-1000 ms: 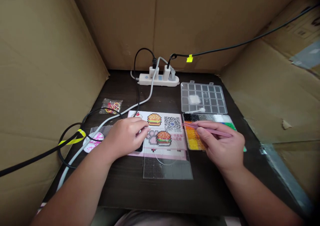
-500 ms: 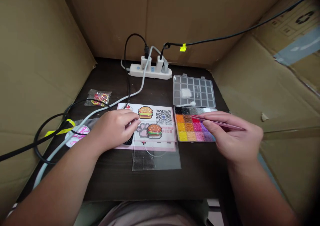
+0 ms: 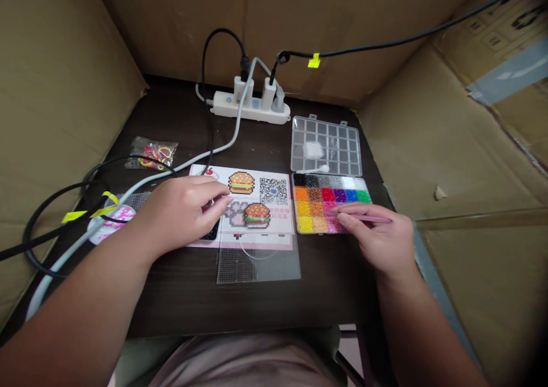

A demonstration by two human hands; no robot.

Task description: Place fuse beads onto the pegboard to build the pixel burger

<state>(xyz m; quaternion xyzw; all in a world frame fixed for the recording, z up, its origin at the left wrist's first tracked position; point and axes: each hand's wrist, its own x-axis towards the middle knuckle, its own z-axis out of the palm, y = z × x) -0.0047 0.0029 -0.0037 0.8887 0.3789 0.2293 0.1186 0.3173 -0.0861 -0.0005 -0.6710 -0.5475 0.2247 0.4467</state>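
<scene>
My right hand (image 3: 381,233) is closed round pink tweezers (image 3: 368,217). The tweezers' tips reach over the orange-brown beads of a sectioned bead box (image 3: 306,225). My left hand (image 3: 184,210) rests at the left of a printed pattern sheet (image 3: 291,182), thumb and forefinger close together at its tips; anything between them is hidden. A clear pegboard (image 3: 280,268) overlaps the sheet's lower part. On it lie a bead burger (image 3: 257,215) and, just left, a grey-and-pink paw shape (image 3: 235,214). Under my left fingers a black item (image 3: 210,234) partly shows.
The box's clear lid (image 3: 335,138) lies open behind it, with a white square and a small white spoon (image 3: 323,169). A power strip (image 3: 252,109) stands at the back; cables (image 3: 184,165) cross the left side. A bag of coloured rings (image 3: 154,154) lies at left. Cardboard walls (image 3: 428,141) surround the table.
My right hand has moved the tweezers from the brown and red beads toward the orange-brown compartment nearer me. The left hand keeps its place by the sheet. The view has shifted slightly.
</scene>
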